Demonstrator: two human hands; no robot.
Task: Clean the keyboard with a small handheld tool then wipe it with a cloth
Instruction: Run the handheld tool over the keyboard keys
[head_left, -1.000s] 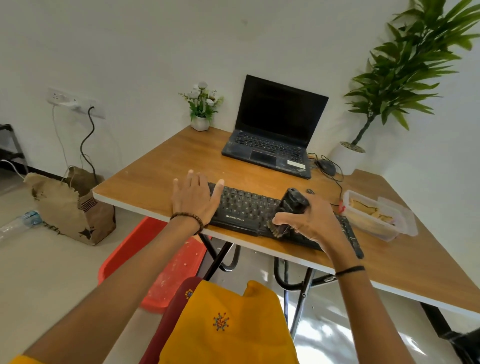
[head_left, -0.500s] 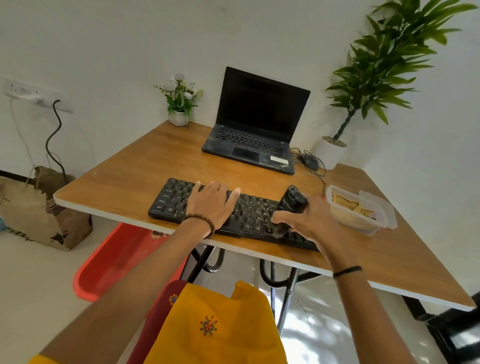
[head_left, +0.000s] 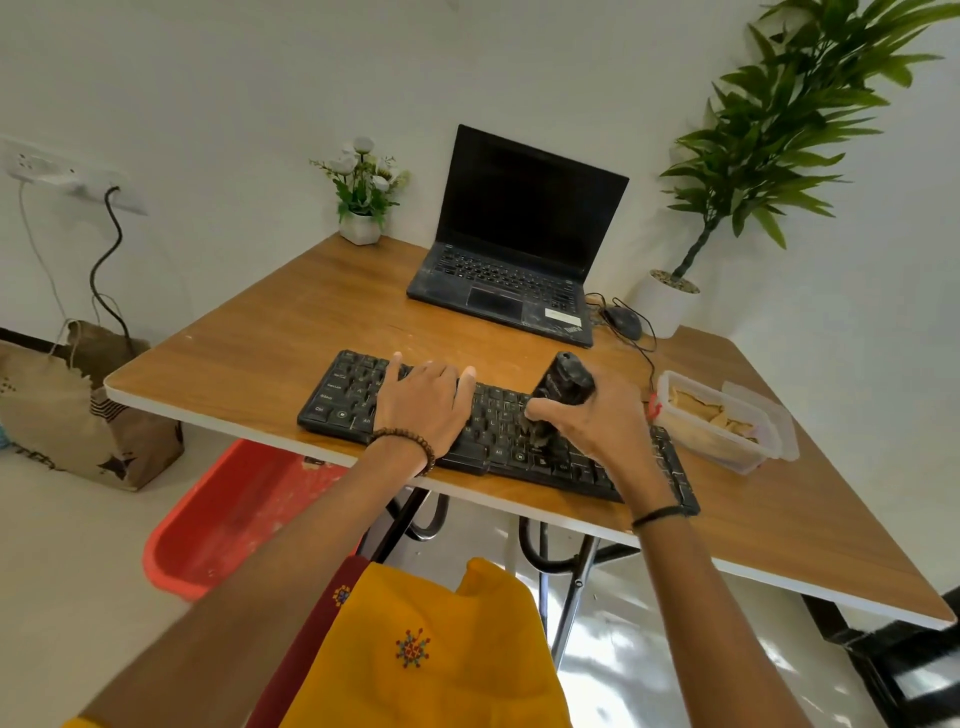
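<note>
A black keyboard (head_left: 347, 400) lies along the near edge of the wooden table (head_left: 270, 338). My left hand (head_left: 423, 405) rests flat on its left-middle keys, fingers straight and spread. My right hand (head_left: 592, 421) grips a small black handheld tool (head_left: 563, 383), tilted, with its brush end down on the keys right of the keyboard's middle. The tool's tip is partly hidden by my thumb. No cloth shows on the table.
An open black laptop (head_left: 519, 244) stands at the back, a mouse (head_left: 623, 321) with its cable beside it. A clear plastic box (head_left: 719, 423) sits right of the keyboard. A small flower pot (head_left: 361, 226) and a tall potted plant (head_left: 667, 301) stand by the wall. A red tub (head_left: 228, 514) lies under the table.
My left hand slid from the keyboard's left end onto its left-middle keys. My right hand with the tool stayed on the right half; the view shifted left, showing more of the keyboard.
</note>
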